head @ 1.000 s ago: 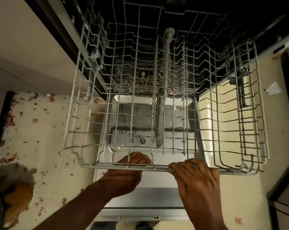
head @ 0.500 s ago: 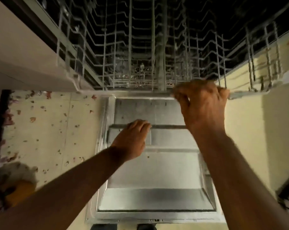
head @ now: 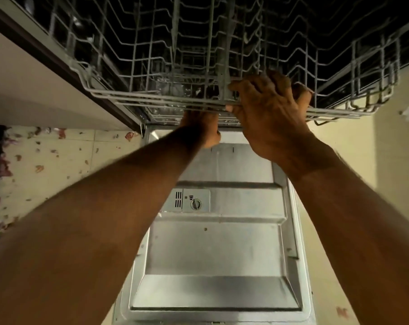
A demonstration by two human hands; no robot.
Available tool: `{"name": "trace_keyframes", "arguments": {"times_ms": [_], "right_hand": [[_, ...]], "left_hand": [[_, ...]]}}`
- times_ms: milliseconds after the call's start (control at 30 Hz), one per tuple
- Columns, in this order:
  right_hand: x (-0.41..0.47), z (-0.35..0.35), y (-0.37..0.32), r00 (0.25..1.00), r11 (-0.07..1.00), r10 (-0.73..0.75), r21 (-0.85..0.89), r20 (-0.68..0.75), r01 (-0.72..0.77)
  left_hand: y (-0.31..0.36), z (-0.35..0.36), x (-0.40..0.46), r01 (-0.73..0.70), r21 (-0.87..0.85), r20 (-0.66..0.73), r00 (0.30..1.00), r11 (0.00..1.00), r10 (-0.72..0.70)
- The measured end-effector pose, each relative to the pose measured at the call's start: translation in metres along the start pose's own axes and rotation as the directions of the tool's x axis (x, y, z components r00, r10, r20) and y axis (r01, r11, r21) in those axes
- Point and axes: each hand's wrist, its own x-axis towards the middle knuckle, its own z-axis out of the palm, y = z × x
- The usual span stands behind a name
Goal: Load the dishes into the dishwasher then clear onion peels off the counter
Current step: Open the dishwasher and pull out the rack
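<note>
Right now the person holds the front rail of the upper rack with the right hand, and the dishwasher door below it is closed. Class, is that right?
Not quite. The head view shows the right hand holding the upper rack by its front rail, but the dishwasher door lies open below it, not closed.

There are two hands: the left hand (head: 202, 124) and the right hand (head: 269, 113). There is one wire rack (head: 151, 66) at the top of the frame and one open dishwasher door (head: 222, 254) below. Many onion peels (head: 39, 168) lie on the floor at the left, too many to count.
</note>
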Motion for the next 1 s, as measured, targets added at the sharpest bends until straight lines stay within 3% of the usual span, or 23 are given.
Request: {"name": "trace_keyframes", "arguments": {"times_ms": [67, 200, 367, 567, 800, 1000], "right_hand": [[0.001, 0.002, 0.001, 1.000, 1.000, 0.002, 0.008, -0.007, -0.002], [0.003, 0.005, 0.003, 1.000, 0.999, -0.014, 0.042, -0.010, 0.014], [0.001, 0.002, 0.002, 0.999, 0.999, -0.040, 0.036, 0.005, 0.040], [-0.002, -0.008, -0.006, 0.998, 0.998, 0.003, 0.069, 0.058, -0.007], [-0.007, -0.012, -0.010, 0.998, 0.995, 0.030, 0.097, 0.059, -0.036], [-0.008, -0.014, -0.013, 0.995, 0.995, 0.047, 0.088, 0.085, -0.054]], "left_hand": [[0.000, 0.000, 0.012, -0.001, -0.001, 0.097, 0.995, 1.000, 0.001], [0.002, -0.002, 0.015, 0.028, -0.035, 0.154, 0.988, 0.999, -0.022], [0.006, 0.029, -0.045, -0.086, -0.130, 0.196, 0.974, 0.988, 0.111], [0.015, 0.083, -0.160, -0.140, -0.278, -0.040, 0.990, 0.950, 0.134], [0.035, 0.098, -0.245, -0.111, -0.262, 0.080, 0.987, 0.959, 0.136], [0.042, 0.096, -0.278, -0.081, -0.315, 0.077, 0.991, 0.946, 0.111]]}}
